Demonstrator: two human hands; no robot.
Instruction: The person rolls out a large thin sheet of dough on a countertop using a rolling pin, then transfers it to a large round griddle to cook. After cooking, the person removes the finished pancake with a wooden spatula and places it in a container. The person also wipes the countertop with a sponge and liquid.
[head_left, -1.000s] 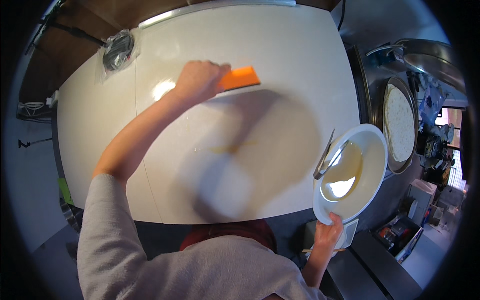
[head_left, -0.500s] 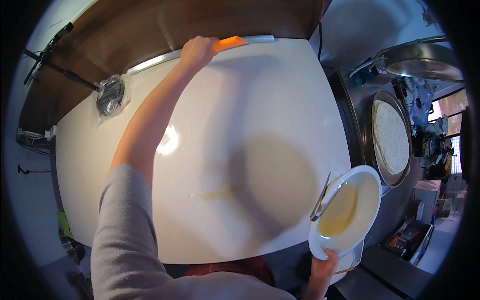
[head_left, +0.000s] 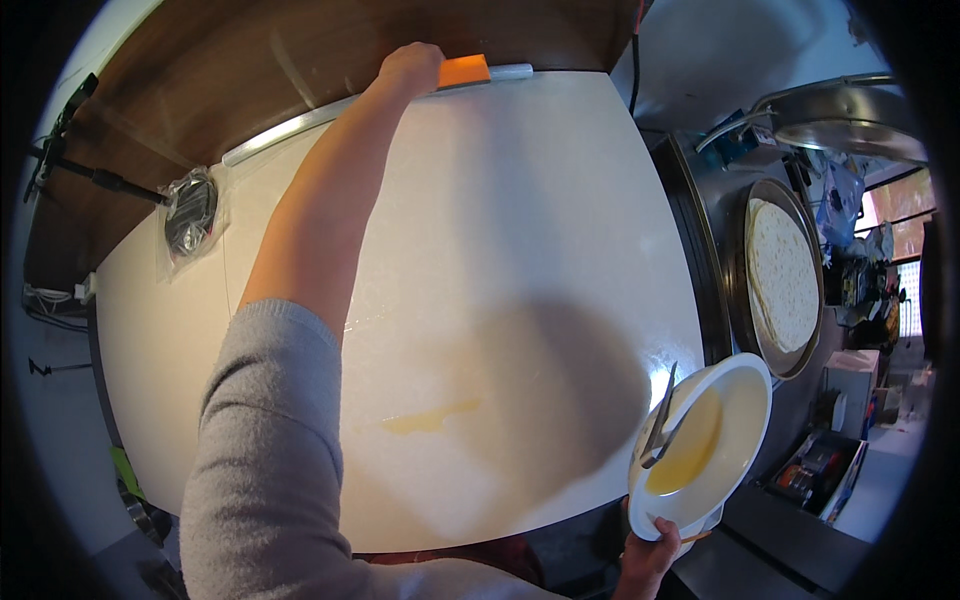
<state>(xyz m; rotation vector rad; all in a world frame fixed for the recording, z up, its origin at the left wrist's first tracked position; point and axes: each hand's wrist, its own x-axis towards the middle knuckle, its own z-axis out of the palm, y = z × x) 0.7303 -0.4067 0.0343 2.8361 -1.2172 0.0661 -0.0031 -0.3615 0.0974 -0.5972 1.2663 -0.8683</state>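
Note:
My left hand (head_left: 411, 68) stretches to the far edge of the white tabletop (head_left: 580, 180), fingers wrapped round a flat orange scraper (head_left: 464, 71). The scraper's long edge is down at the table's back edge, beside a long pale tube (head_left: 290, 133) lying against the brown panel. At the near right, my right hand (head_left: 650, 545) grips the lower rim of a white bowl (head_left: 738, 400). This bowl is tilted and holds yellow liquid (head_left: 692, 455), with a metal utensil (head_left: 660, 420) resting over its left rim. A thin yellow puddle (head_left: 430, 417) lies on the near part of the tabletop.
A round pan (head_left: 740, 310) with stacked flatbreads (head_left: 780, 272) sits on the right. Above it hangs a large metal lid (head_left: 850, 125). A bagged black object (head_left: 190, 215) lies at the table's left, by a black stand arm (head_left: 110, 180).
The scraper has turned from a bent, slanted pose to a flatter one along the back edge. The bowl sits slightly lower and further right in view. My view has shifted a little.

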